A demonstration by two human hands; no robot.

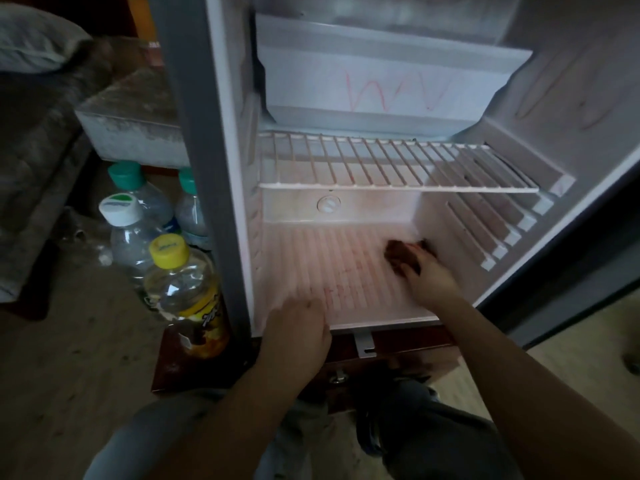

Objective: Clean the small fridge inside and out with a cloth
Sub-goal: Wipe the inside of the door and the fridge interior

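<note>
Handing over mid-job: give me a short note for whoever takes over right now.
Right hand grips the dark cloth against the fridge floor, near the back right corner.
Left hand rests flat on the floor's front edge.
Done: nothing looks finished.
Left: red marks on the floor, red scribble on the upper flap, then the wire shelf, walls and outside.

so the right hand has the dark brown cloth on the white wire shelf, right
No. The right hand holds the dark brown cloth on the ribbed white fridge floor, under the white wire shelf. The head view shows it.
</note>
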